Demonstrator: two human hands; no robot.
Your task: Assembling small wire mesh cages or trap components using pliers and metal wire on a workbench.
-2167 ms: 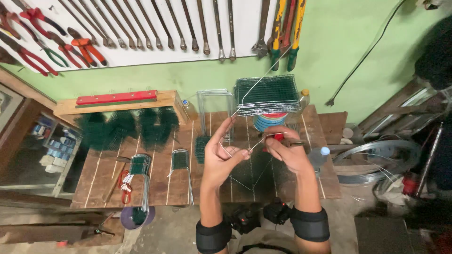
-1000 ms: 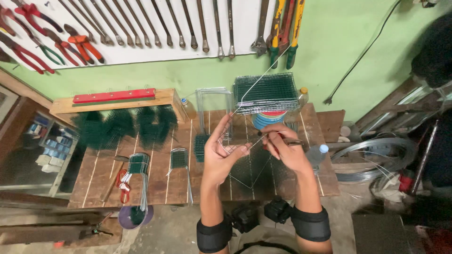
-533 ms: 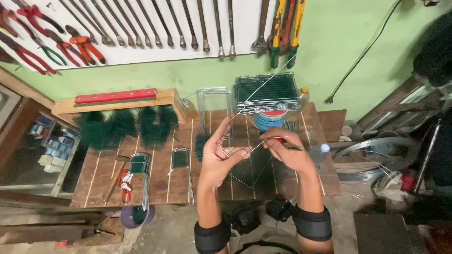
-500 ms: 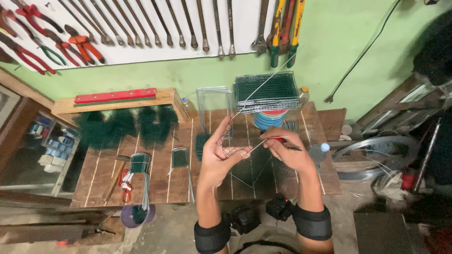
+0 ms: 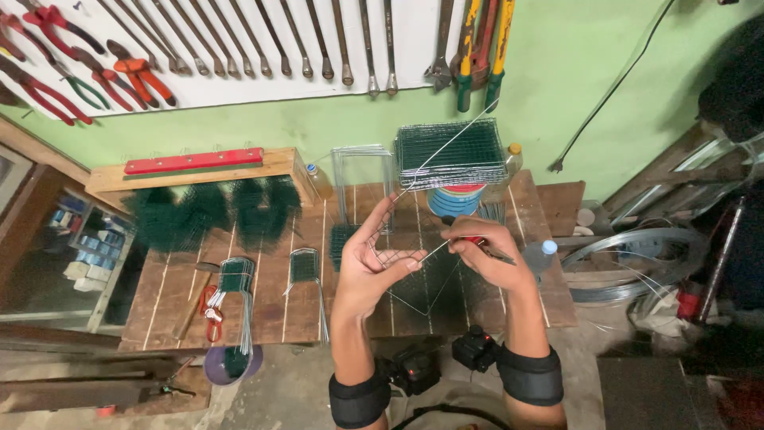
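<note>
A: Hands first, head view. Left hand (image 5: 368,267) is up over the tabletop (image 5: 263,306), fingers spread and bent, thumb and forefinger pinching a bent wire frame (image 5: 422,291). So closed on the wire at the tips, rest of the fingers loose.

B: And the right?

A: Right hand (image 5: 485,253) is fisted round a red-handled tool (image 5: 481,243), prob. pliers; the tip meets the wire btwn the two hands. Can't tell if the tip actually bites the wire.

B: Where's the wire frame exactly?

A: Held in the air above the front-right part of the tabletop, between both hands, its lower corner pointing toward the person. A long straight wire (image 5: 446,147) runs up from the left fingertips toward the wall.

B: Other stuff?

A: Stack of green mesh panels (image 5: 450,151) at the back, sitting on a blue spool (image 5: 452,201). Dark green mesh bundles (image 5: 211,213) at back left, beside a wooden block with a red bar (image 5: 187,161). Small wire pieces (image 5: 304,267) mid-tabletop, red pliers (image 5: 208,306) near the front left edge. Wrenches and pliers hang on the white wall board (image 5: 239,48). Black wristbands on both forearms.
</note>
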